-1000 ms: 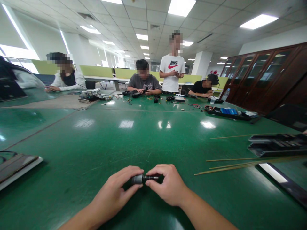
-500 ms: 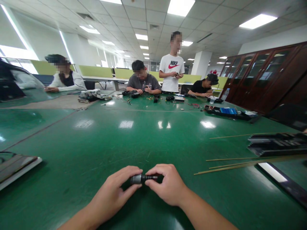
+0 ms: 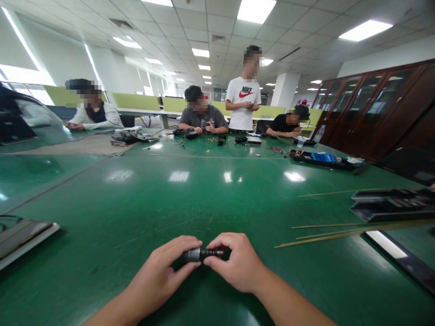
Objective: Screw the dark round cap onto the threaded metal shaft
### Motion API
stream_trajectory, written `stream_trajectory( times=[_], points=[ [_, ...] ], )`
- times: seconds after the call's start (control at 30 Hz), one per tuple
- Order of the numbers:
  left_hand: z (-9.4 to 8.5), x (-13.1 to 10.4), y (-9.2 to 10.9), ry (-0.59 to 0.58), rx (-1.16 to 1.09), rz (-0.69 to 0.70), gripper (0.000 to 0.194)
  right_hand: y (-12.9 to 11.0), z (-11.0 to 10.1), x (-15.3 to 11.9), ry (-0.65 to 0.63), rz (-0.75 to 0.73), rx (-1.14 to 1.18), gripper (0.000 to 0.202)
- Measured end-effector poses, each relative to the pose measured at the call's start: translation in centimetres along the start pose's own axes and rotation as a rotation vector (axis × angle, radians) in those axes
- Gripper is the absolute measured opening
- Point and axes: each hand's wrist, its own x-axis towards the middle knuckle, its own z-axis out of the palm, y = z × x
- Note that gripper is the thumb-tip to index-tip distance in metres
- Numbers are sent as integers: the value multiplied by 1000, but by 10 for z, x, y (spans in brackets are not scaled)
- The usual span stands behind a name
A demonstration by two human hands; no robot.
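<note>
Near the front of the green table (image 3: 190, 199), both my hands are on a small cylindrical part (image 3: 193, 255). It has a thick dark grey body at the left and a thin, black ringed shaft with a metal tip at the right. The body is pinched between thumb and fingers of my left hand (image 3: 166, 265). My right hand (image 3: 234, 260) has its thumb and index finger closed around the shaft just beside the body, and the tip shows past them. The part lies roughly level, pointing right. Some of it is hidden by my fingers.
Several thin brass-coloured rods (image 3: 319, 236), a black ridged part (image 3: 390, 204) and a dark flat device (image 3: 401, 258) lie at the right. A flat panel (image 3: 23, 240) is at the left. People sit and stand across the table, among electronic parts and a blue-packed tray (image 3: 322, 157).
My right thumb and fingertip have shifted slightly left along the shaft, toward the body. The left hand has stayed in place. The standing person's head has turned a little.
</note>
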Motion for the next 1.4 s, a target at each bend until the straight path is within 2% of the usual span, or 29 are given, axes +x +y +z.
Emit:
stream_trajectory(
  times=[1.4],
  points=[
    [0, -3, -5, -15, 10, -10, 38, 0, 0, 0, 4, 5, -16, 9]
  ],
)
